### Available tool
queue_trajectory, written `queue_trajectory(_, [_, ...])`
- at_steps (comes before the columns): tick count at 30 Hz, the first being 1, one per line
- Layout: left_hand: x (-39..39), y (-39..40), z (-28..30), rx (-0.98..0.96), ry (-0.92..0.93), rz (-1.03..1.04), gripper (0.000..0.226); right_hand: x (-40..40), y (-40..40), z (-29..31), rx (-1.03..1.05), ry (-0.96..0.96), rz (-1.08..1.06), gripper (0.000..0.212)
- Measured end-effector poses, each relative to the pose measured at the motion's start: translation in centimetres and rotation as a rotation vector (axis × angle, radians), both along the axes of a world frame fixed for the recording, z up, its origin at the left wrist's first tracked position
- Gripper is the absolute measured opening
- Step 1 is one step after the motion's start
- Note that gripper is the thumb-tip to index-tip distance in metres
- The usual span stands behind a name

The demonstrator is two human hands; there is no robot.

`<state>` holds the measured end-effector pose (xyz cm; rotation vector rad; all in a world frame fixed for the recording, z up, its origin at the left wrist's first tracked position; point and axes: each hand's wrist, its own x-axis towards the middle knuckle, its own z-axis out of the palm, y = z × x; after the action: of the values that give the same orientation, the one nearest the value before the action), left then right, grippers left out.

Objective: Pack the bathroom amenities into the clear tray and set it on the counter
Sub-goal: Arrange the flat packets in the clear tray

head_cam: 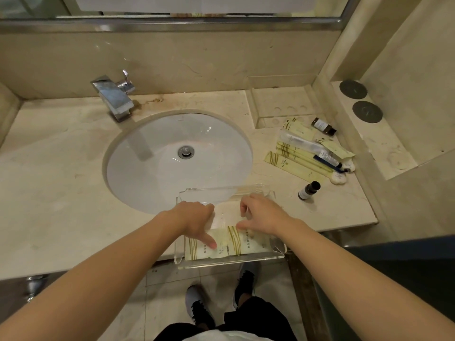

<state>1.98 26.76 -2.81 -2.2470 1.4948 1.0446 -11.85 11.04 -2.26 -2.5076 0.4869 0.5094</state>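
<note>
The clear tray lies at the counter's front edge, its near side overhanging the floor. Two pale yellow packets lie side by side in it, one on the left and one on the right. My left hand reaches into the tray and its thumb presses on the left packet. My right hand hovers over the tray with loosely curled fingers, its thumb touching the right packet's top edge. More yellow packets, a toothpaste tube and two small dark bottles lie on the counter to the right.
A round white sink sits just behind the tray, with a chrome faucet at the back left. A shallow recess is cut into the counter at the back right. Two dark discs rest on a raised ledge beyond it.
</note>
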Motion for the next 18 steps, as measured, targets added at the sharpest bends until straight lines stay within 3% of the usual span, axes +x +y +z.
queue_trajectory(4, [1.3, -1.3, 0.7, -0.159, 0.078, 0.179, 0.051, 1.0, -2.3, 2.1, -0.046, -0.182, -0.115, 0.013])
queue_trajectory(9, [2.6, -4.6, 2.1, -0.343, 0.139, 0.349, 0.026, 2.0, -6.4, 3.9, -0.058, -0.379, -0.389, 0.004])
queue_trajectory(13, [3.0, -8.4, 3.1, -0.458, 0.193, 0.462, 0.019, 1.5, -10.4, 4.6, -0.060, -0.424, -0.626, 0.006])
queue_trajectory(18, [3.1, -14.5, 3.4, -0.532, 0.243, 0.572, 0.016, -0.1, -15.9, 3.7, -0.189, -0.340, -0.860, 0.004])
